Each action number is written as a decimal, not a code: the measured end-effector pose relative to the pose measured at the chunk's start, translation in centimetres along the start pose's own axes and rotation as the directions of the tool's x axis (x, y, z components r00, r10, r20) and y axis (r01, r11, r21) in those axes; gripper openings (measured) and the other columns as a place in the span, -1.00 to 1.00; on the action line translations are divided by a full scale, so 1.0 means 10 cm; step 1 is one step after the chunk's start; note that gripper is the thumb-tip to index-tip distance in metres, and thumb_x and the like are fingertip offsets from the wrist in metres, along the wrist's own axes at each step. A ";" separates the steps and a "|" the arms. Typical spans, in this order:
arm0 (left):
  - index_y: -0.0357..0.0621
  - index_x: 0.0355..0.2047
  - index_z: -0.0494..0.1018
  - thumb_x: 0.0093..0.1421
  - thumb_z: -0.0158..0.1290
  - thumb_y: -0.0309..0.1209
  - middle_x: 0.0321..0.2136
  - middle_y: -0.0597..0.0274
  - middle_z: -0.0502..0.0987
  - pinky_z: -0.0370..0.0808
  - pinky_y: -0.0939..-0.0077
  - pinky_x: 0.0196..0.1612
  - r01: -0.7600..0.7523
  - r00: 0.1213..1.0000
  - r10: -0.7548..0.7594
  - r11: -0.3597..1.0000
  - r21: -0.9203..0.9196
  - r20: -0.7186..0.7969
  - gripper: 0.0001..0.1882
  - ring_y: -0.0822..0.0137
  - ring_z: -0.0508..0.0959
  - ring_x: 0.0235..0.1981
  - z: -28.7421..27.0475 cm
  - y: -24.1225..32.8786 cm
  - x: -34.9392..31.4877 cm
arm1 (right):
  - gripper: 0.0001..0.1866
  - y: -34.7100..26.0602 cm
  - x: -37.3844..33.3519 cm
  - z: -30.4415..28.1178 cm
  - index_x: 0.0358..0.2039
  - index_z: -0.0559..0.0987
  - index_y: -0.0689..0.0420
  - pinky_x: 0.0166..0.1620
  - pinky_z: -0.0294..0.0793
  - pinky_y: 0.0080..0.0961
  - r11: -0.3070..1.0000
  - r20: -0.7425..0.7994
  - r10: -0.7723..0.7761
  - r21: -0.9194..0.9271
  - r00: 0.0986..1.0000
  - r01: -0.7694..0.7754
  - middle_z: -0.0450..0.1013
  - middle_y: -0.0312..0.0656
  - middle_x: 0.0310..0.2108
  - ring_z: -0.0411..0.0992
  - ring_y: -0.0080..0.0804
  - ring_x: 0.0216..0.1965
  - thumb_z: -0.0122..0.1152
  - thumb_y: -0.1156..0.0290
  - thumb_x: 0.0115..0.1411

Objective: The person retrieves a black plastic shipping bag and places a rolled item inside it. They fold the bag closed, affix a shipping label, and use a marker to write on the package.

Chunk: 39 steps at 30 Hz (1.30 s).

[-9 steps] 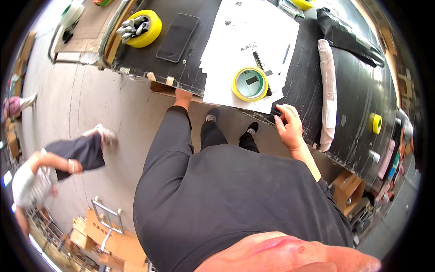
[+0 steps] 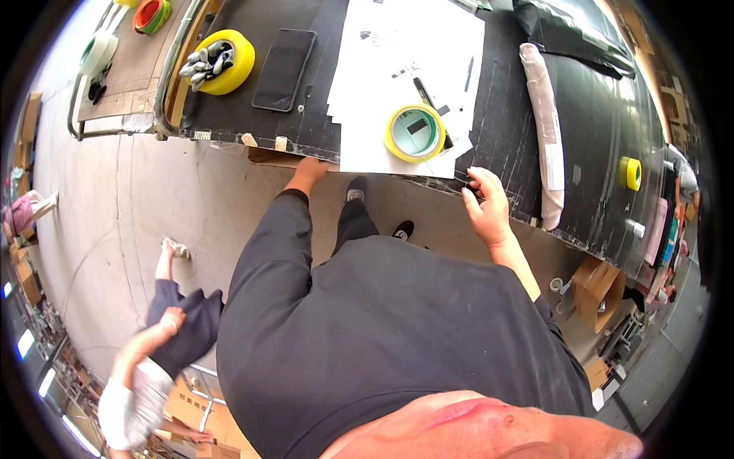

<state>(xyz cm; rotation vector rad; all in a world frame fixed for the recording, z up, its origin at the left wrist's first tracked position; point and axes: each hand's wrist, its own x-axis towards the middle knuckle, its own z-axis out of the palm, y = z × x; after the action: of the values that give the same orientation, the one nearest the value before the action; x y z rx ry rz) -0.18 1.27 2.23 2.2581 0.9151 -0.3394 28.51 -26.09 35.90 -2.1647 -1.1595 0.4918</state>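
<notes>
My left hand (image 2: 309, 173) reaches to the front edge of the black table (image 2: 501, 122), beside a brown cardboard piece (image 2: 275, 158) just under the top. Its fingers are mostly hidden there, so I cannot tell whether they grip it. My right hand (image 2: 489, 205) rests at the table's edge, thumb apart from bent fingers, with nothing visible in it. Between the hands lie white printed sheets (image 2: 359, 92). On them sit a yellow tape roll (image 2: 414, 133) with a green core and a black pen-like object (image 2: 423, 92). Right of the sheets lies a long wrapped roll (image 2: 544, 138).
A black phone (image 2: 284, 70) and a large yellow tape roll (image 2: 243, 63) with grey gloves (image 2: 208, 66) inside lie at left. Black plastic (image 2: 573, 34) and a small yellow roll (image 2: 631, 174) are at right. Another person (image 2: 141, 390) is behind on the left, near cardboard boxes.
My view has shifted slightly, and both hands stay at the table's edge. The other person on the left has moved nearer to the cardboard boxes.
</notes>
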 end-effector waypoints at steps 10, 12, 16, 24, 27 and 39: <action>-0.30 0.03 0.49 0.07 0.18 -0.22 -0.02 -0.12 0.55 0.45 0.31 0.10 0.334 0.935 -0.292 0.915 -0.228 0.200 -0.44 0.05 0.54 0.06 -0.07 0.56 -0.76 | -0.56 0.32 -0.65 -0.19 0.01 0.52 0.14 -0.12 0.52 -0.48 1.000 -0.141 0.016 0.011 0.990 -0.015 0.44 -0.13 0.00 0.47 -0.37 -0.21 0.31 0.57 0.07; -0.30 0.04 0.48 0.07 0.18 -0.22 -0.02 -0.12 0.56 0.45 0.31 0.09 0.321 0.941 -0.283 0.920 -0.225 0.185 -0.44 0.05 0.55 0.04 -0.15 0.65 -0.77 | -0.56 0.39 -0.84 -0.17 0.01 0.51 0.13 -0.13 0.52 -0.48 0.997 -0.137 0.051 0.064 0.989 -0.043 0.44 -0.13 0.00 0.47 -0.38 -0.22 0.32 0.56 0.07; -0.29 0.06 0.47 0.07 0.18 -0.24 -0.07 -0.08 0.58 0.48 0.31 0.07 0.259 0.965 -0.242 0.943 -0.209 0.100 -0.44 0.06 0.58 -0.01 -0.09 0.93 -0.74 | -0.55 0.65 -1.31 -0.23 0.02 0.50 0.12 -0.16 0.52 -0.51 0.988 -0.161 0.122 0.119 0.979 -0.103 0.43 -0.15 0.01 0.47 -0.42 -0.22 0.32 0.55 0.08; -0.27 0.04 0.47 0.08 0.19 -0.21 -0.10 -0.05 0.60 0.47 0.29 0.07 0.219 0.973 -0.202 0.958 -0.186 0.109 -0.45 0.01 0.57 -0.03 0.30 1.34 -1.01 | -0.58 1.15 -1.83 -0.34 0.04 0.51 0.16 -0.23 0.50 -0.60 0.963 -0.168 0.258 0.119 0.952 -0.240 0.41 -0.23 -0.03 0.43 -0.56 -0.28 0.28 0.58 0.14; -0.26 0.03 0.48 0.09 0.19 -0.20 -0.10 -0.03 0.60 0.47 0.29 0.07 0.190 0.968 -0.168 0.976 -0.106 0.184 -0.45 0.00 0.57 -0.02 0.34 1.52 -1.07 | -0.59 1.21 -1.87 -0.36 0.03 0.51 0.16 -0.23 0.50 -0.60 0.960 -0.133 0.271 0.111 0.953 -0.257 0.41 -0.23 -0.04 0.42 -0.56 -0.30 0.28 0.58 0.14; -0.27 0.06 0.42 0.19 0.21 -0.26 -0.02 0.05 0.56 0.48 0.30 0.09 -0.542 0.545 0.822 0.496 -0.678 0.165 -0.51 0.19 0.56 0.01 -2.49 3.66 -1.80 | -0.61 1.12 -1.60 -0.38 -0.01 0.52 0.19 -0.19 0.53 -0.48 0.944 0.008 0.327 0.047 0.945 -0.327 0.42 -0.12 0.00 0.48 -0.43 -0.33 0.29 0.52 0.11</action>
<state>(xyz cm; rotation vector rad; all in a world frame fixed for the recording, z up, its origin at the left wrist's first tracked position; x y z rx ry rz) 11.98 -10.85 46.80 1.6580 -0.2430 -0.1785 28.81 -45.48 31.59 -2.3252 -0.7785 0.6542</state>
